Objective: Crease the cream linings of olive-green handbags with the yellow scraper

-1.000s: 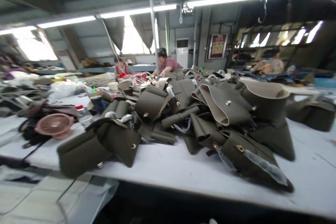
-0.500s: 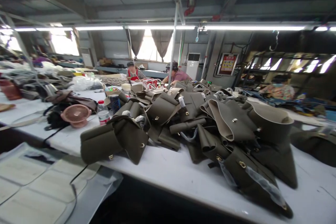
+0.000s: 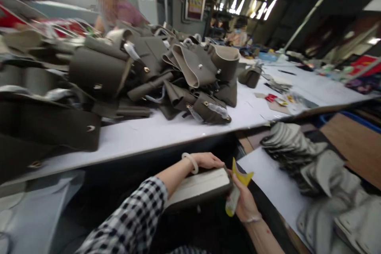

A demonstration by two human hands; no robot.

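In the lower middle of the head view is a bag piece, with a long cream face and a dark olive edge. My left hand, below a white bangle, rests along its upper edge, fingers closed over the far corner. At that same end, my right hand is closed on a yellow and white packet-like thing with a notched, pointed top; its exact kind is unclear. The right fingers lie close to the bag piece, partly hidden behind the yellow thing. Whether they also grip the bag piece cannot be seen.
A heap of dark olive bags covers much of the white table ahead. Grey-white cut pieces are stacked on the right-hand surface. Small red and yellow packets lie farther back. Other people sit beyond the heap.
The view has swung right and down, so the bag heap sits farther left. Both my hands now show, with the bag piece and yellow thing, none of which were in view before.
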